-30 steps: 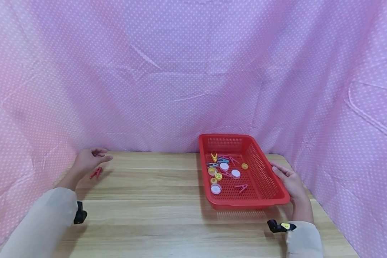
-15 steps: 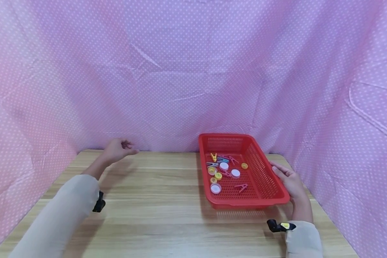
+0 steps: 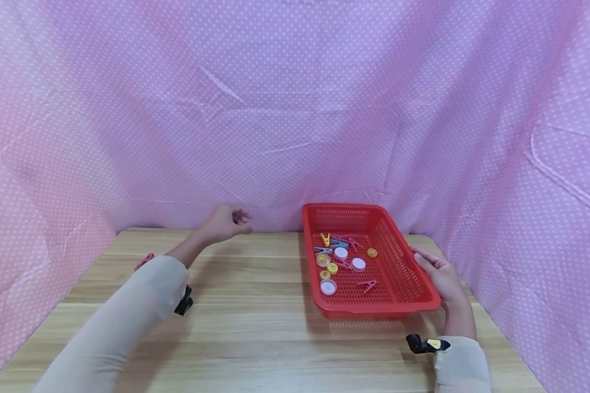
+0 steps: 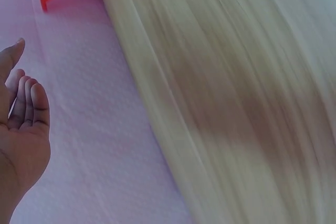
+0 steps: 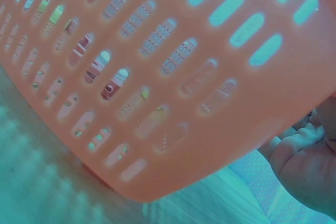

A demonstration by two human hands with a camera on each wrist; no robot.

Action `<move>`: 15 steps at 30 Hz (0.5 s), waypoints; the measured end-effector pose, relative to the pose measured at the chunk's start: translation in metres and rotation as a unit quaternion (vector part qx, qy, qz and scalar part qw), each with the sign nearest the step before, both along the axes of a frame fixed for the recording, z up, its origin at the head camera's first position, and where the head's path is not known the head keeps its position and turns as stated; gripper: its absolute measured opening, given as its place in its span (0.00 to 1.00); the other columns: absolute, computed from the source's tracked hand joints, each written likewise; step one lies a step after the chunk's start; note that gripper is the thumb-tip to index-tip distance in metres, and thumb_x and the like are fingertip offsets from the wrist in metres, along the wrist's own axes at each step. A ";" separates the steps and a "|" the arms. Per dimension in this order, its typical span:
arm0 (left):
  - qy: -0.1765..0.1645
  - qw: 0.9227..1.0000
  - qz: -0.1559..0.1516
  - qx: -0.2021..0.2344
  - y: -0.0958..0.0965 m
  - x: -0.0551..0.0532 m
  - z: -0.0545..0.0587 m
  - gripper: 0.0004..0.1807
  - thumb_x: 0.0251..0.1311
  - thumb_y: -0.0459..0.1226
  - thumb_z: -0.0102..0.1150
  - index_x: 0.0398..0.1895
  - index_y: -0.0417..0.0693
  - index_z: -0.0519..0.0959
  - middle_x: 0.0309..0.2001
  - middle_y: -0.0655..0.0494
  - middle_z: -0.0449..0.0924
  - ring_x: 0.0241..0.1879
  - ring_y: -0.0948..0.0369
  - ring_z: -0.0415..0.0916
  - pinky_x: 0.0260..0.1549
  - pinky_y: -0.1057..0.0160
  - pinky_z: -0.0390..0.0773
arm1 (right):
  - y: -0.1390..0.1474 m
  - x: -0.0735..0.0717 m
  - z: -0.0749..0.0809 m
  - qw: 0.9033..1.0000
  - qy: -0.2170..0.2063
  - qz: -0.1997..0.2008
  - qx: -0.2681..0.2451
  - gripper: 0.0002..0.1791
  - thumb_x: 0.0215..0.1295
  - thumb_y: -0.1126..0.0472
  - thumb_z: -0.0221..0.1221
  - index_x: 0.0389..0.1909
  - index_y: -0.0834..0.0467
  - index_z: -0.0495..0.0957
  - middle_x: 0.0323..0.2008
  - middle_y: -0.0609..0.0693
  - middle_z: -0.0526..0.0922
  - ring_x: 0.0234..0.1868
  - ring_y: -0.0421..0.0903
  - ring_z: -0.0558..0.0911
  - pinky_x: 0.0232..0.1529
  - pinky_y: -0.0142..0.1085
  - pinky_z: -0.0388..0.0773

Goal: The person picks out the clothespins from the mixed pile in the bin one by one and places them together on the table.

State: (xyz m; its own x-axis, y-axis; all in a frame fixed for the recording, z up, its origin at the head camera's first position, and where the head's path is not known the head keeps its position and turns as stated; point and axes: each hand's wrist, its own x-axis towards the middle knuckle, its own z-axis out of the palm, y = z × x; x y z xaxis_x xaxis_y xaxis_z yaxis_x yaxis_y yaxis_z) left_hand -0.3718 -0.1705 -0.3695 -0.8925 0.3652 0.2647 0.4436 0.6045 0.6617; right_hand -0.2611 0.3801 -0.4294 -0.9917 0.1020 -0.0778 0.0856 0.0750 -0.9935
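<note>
My left hand hovers over the back of the table, left of the red plastic basket. In the left wrist view its fingers are relaxed and bent, and nothing shows between them. My right hand grips the basket's right rim, thumb at the edge. Inside the basket lie several clothespins, among them a yellow clothespin and a pink clothespin, with several bottle caps such as a white cap. Beyond my left sleeve a red clothespin lies on the table, partly hidden.
The wooden table ends at the back against a pink dotted curtain, which also hangs along both sides. Black wrist cameras, like the left one, sit on both sleeves.
My left hand has swept right along the table's back, from beside the red clothespin toward the basket. My right hand and the basket have barely moved.
</note>
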 end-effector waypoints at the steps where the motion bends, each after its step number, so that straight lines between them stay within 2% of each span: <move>1: -0.001 1.000 -0.008 0.003 0.006 0.000 0.001 0.18 0.55 0.39 0.76 0.46 0.39 0.85 0.39 0.45 0.84 0.38 0.57 0.80 0.39 0.63 0.80 | 0.000 0.000 0.000 1.000 -0.001 -0.001 0.002 0.36 0.71 0.43 0.61 0.76 0.50 0.66 0.44 0.36 0.87 0.45 0.40 0.87 0.45 0.38 0.85; 11: -0.005 0.998 -0.061 0.015 0.063 0.006 0.001 0.18 0.55 0.42 0.77 0.44 0.41 0.85 0.35 0.55 0.83 0.36 0.61 0.79 0.39 0.62 0.79 | 0.001 -0.001 -0.002 1.000 0.000 0.001 -0.006 0.38 0.71 0.44 0.62 0.77 0.52 0.64 0.44 0.35 0.86 0.45 0.39 0.87 0.44 0.37 0.85; 15: -0.010 0.996 -0.085 0.027 0.085 0.008 0.001 0.18 0.55 0.41 0.77 0.45 0.40 0.85 0.36 0.55 0.84 0.36 0.61 0.79 0.39 0.63 0.80 | 0.001 -0.001 -0.001 1.000 0.003 0.001 -0.004 0.38 0.71 0.44 0.62 0.77 0.53 0.64 0.45 0.36 0.86 0.45 0.39 0.87 0.44 0.37 0.85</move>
State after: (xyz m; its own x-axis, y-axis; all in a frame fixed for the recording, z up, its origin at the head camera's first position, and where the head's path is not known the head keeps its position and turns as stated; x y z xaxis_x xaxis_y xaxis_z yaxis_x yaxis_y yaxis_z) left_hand -0.3641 -0.0855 -0.3686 -0.8239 0.4978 0.2711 0.5232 0.4840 0.7014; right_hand -0.2625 0.3815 -0.4303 -0.9924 0.0994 -0.0721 0.0791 0.0674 -0.9946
